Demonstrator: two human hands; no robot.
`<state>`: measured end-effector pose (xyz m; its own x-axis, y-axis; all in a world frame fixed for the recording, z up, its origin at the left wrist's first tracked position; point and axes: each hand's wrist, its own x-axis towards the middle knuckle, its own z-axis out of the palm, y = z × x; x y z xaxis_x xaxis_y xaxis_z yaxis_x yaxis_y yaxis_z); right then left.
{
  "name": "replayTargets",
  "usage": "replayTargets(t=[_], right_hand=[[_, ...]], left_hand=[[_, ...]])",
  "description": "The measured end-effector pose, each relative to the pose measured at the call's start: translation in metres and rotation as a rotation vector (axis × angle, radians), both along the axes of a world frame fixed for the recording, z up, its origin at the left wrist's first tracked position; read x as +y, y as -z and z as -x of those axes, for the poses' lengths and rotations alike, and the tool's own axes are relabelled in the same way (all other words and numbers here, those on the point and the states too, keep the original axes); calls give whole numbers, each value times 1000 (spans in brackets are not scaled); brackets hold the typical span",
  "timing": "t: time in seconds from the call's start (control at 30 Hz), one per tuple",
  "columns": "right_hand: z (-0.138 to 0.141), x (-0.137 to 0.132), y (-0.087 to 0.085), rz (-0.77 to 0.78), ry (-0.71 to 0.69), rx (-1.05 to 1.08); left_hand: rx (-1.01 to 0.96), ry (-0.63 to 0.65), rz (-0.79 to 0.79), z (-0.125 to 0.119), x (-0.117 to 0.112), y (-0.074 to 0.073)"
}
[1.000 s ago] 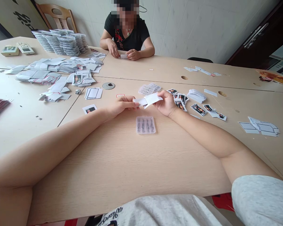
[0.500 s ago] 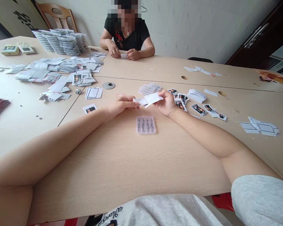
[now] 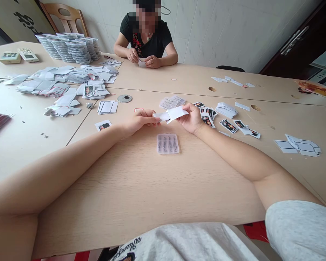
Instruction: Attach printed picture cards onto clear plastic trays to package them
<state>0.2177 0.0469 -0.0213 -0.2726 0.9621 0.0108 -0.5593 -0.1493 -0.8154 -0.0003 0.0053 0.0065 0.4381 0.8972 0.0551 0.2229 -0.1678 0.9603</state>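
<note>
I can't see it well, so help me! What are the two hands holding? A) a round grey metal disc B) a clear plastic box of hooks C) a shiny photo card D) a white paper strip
D. The left hand and the right hand pinch the white paper strip between their fingers.

Pale wood-grain surface [image 3: 125,188] — joined tables, seams showing, thick with paper.

A clear plastic case of hooks [image 3: 167,144] lies mid-surface, printed photo cards [image 3: 229,126] scattered to its right and loose white paper pieces [image 3: 65,78] to its left — near a round metal disc [image 3: 124,98]. Stacked plastic trays [image 3: 70,49] and two remote controls [image 3: 28,54] sit at the far left.
</note>
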Motion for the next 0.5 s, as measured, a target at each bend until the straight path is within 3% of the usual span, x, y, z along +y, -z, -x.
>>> replayTargets(t=[0.5], right_hand=[[1,-1,-2,37,21,41]], left_hand=[[-7,30,8,1,2,2]])
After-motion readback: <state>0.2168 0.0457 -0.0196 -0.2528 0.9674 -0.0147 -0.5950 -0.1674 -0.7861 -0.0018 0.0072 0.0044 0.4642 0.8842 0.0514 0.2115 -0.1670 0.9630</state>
